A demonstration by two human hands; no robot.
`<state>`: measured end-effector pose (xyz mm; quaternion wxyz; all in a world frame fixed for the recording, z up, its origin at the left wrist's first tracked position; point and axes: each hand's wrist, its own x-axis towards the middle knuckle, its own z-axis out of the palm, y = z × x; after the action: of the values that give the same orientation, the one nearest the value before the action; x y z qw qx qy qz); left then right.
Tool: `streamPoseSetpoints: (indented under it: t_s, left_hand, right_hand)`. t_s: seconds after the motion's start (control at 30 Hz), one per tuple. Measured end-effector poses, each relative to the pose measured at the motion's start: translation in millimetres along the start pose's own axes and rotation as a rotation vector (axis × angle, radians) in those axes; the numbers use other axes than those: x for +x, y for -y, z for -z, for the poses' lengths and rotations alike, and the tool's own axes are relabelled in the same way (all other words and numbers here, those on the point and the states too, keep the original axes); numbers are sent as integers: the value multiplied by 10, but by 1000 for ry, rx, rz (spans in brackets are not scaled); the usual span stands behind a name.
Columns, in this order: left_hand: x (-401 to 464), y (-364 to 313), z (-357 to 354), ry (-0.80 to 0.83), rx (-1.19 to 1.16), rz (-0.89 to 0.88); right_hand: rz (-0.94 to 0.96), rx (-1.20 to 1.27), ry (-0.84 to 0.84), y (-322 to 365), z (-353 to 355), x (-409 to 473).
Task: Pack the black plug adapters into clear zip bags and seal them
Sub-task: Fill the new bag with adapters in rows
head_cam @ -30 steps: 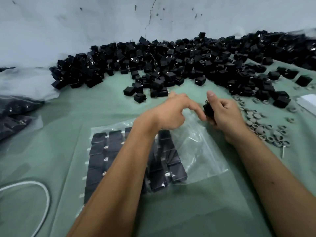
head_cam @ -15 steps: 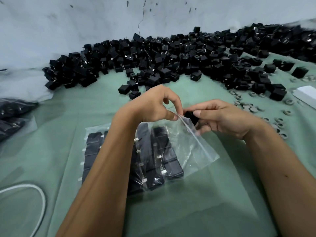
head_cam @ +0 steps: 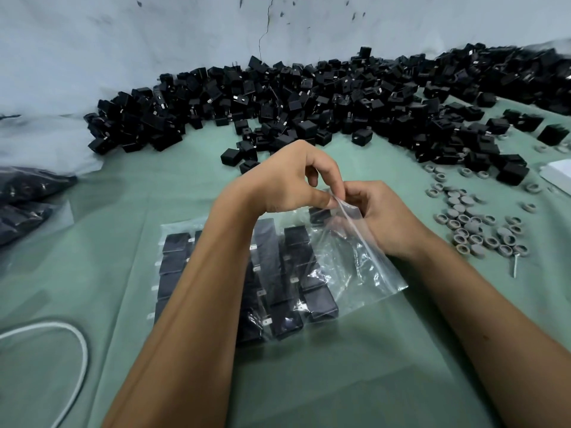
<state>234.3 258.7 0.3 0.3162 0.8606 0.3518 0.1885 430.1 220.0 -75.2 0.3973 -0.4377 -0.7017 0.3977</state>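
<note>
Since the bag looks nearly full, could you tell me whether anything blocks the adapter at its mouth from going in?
Nothing visible does. The left hand pinches the clear zip bag at its upper lip, the right hand is at the opening, and the adapter sits just inside, above a clear pocket beside the packed rows.

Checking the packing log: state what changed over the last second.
The right hand carried a black adapter from above the table into the clear zip bag. The left hand took hold of the bag's mouth and lifted it open. Unchanged: the rows already bagged, the loose pile, the grey rings.
</note>
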Motion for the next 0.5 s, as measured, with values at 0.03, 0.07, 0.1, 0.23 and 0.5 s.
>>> streamPoseSetpoints:
  t_s: [0.03,0.07,0.1,0.23,0.5]
  left_hand:
    - [0,0,0,-2,-6,-4]
    - [3,-1,-5,-3,-9,-9]
    - [7,-4,-8,-5,-10,-13]
    - [31,-3,-29,-4,-11,-8]
    - [-26,190,51,-166,-22,95]
  right_hand:
    - [7,-17,-15,-6,-21,5]
    - [13,-28,-32,-3,-49,4]
    - [25,-47,-49,-9,-78,3]
    - [45,-142,-76,-40,-150,44]
    - [-164,226,-137,9,-162,95]
